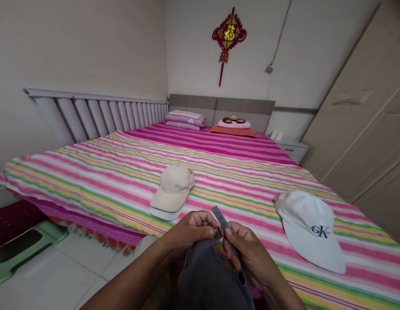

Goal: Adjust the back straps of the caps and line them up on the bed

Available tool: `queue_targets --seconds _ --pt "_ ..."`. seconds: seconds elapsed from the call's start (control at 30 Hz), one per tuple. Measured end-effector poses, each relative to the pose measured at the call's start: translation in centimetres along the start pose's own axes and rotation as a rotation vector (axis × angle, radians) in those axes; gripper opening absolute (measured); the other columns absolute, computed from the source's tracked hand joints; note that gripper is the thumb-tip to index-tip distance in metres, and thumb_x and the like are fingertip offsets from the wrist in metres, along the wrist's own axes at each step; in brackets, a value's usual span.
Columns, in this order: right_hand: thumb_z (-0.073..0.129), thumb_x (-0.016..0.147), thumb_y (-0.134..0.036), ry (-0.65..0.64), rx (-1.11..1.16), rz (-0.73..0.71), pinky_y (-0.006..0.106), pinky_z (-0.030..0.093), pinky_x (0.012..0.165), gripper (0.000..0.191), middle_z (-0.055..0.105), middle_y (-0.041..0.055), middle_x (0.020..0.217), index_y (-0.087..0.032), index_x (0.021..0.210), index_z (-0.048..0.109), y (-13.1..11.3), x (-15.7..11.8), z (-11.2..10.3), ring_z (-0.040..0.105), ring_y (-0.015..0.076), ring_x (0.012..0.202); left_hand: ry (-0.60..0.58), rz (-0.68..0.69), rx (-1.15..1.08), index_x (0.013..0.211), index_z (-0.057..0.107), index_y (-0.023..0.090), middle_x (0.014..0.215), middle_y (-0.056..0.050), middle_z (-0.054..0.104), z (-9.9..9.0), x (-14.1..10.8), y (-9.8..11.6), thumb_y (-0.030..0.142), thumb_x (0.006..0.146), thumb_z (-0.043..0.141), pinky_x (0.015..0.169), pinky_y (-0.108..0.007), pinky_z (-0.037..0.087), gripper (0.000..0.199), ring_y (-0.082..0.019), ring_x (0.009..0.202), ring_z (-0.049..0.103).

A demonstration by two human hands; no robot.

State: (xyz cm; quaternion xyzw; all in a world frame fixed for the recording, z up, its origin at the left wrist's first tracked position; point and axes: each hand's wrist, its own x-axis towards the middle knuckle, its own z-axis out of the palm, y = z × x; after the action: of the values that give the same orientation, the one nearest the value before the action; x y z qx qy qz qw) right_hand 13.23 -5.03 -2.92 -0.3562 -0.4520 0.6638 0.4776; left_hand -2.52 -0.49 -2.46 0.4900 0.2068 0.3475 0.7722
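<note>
A dark grey cap (209,275) hangs below my hands at the bottom of the view, its lower part cut off by the frame. My left hand (200,228) pinches the small metal buckle (217,233) at the cap's back opening. Between the thumb and fingers of my right hand (243,243) is the cap's grey strap (220,216), whose free end points up and left. A beige cap (175,181) rests on the bed ahead of my left hand, over a whitish brim. To the right lies a white cap (308,224) with dark "CK" letters.
A striped sheet (99,168) covers the bed. Folded purple bedding (186,120) and an orange pillow (232,131) lie by the headboard (245,110). At left are a radiator (116,112) and a green stool (35,245); at right, a wardrobe (355,116) and nightstand (293,148).
</note>
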Motion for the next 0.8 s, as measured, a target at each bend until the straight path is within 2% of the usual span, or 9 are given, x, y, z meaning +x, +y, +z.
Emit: queue_targets --seconds 0.17,0.3,0.4,0.5,0.57,0.63,0.7,0.8 --pt "0.059 0.076 -0.035 -0.049 0.09 0.026 0.018 0.014 0.032 0.024 0.042 -0.0086 0.035 -0.016 0.067 0.047 0.6 0.6 0.5 0.024 0.0021 0.028 0.066 0.026 -0.018 0.073 0.058 0.012 0.065 0.0 0.059 -0.3 0.3 -0.6 0.022 0.058 0.073 0.055 -0.018 0.037 0.023 -0.007 0.056 0.052" --pt "0.057 0.077 -0.033 0.005 0.166 0.009 0.017 0.016 0.033 0.021 0.039 -0.0102 0.032 -0.017 0.07 0.046 0.6 1.0 0.6 0.022 0.0025 0.027 0.077 0.078 0.045 0.083 0.06 0.014 0.073 -0.002 0.062 -0.4 0.2 -1.3 0.026 0.061 0.07 0.063 -0.02 0.04 0.027 -0.009 0.065 0.056" --pt "0.058 0.076 -0.034 0.027 0.191 0.017 0.017 0.016 0.033 0.021 0.04 -0.0101 0.033 -0.017 0.071 0.046 0.7 1.1 0.6 0.022 0.0026 0.027 0.133 0.191 0.292 0.087 0.061 0.016 0.083 -0.004 0.064 -0.3 0.1 -1.6 0.025 0.059 0.072 0.072 -0.025 0.041 0.032 -0.015 0.078 0.058" --pt "0.059 0.076 -0.034 0.039 0.183 0.023 0.017 0.016 0.033 0.022 0.04 -0.0098 0.034 -0.017 0.07 0.047 0.8 1.1 0.6 0.023 0.0023 0.027 0.258 0.386 0.674 0.084 0.063 0.015 0.079 -0.005 0.065 -0.3 0.1 -1.6 0.024 0.062 0.069 0.071 -0.026 0.041 0.024 -0.016 0.077 0.057" --pt "0.057 0.077 -0.036 0.054 0.165 0.017 0.017 0.017 0.034 0.024 0.04 -0.009 0.033 -0.017 0.067 0.047 0.9 1.1 0.6 0.024 0.0024 0.028 0.27 0.448 0.767 0.083 0.065 0.016 0.078 -0.005 0.065 -0.4 0.1 -1.6 0.023 0.065 0.066 0.07 -0.026 0.041 0.02 -0.015 0.075 0.057" --pt "0.053 0.079 -0.039 0.072 0.158 0.008 0.017 0.018 0.034 0.027 0.04 -0.0081 0.032 -0.016 0.066 0.049 0.9 1.0 0.6 0.025 0.003 0.028 0.256 0.41 0.633 0.084 0.064 0.017 0.077 -0.004 0.065 -0.4 0.1 -1.7 0.023 0.067 0.065 0.069 -0.025 0.042 0.019 -0.014 0.073 0.058" --pt "0.05 0.08 -0.041 0.083 0.167 0.0 0.017 0.019 0.035 0.029 0.04 -0.0074 0.032 -0.016 0.067 0.051 0.9 0.9 0.5 0.026 0.0033 0.029 0.237 0.309 0.377 0.086 0.063 0.018 0.076 -0.002 0.065 -0.5 0.1 -1.9 0.023 0.068 0.063 0.066 -0.025 0.043 0.018 -0.013 0.069 0.058" --pt "0.057 0.076 -0.038 0.071 0.198 -0.003 0.017 0.021 0.037 0.025 0.04 -0.0076 0.034 -0.015 0.067 0.054 0.9 0.8 0.4 0.026 0.0027 0.031 0.211 0.219 0.105 0.085 0.063 0.017 0.073 -0.001 0.065 -0.4 0.1 -2.1 0.024 0.067 0.064 0.064 -0.024 0.044 0.019 -0.011 0.065 0.059"
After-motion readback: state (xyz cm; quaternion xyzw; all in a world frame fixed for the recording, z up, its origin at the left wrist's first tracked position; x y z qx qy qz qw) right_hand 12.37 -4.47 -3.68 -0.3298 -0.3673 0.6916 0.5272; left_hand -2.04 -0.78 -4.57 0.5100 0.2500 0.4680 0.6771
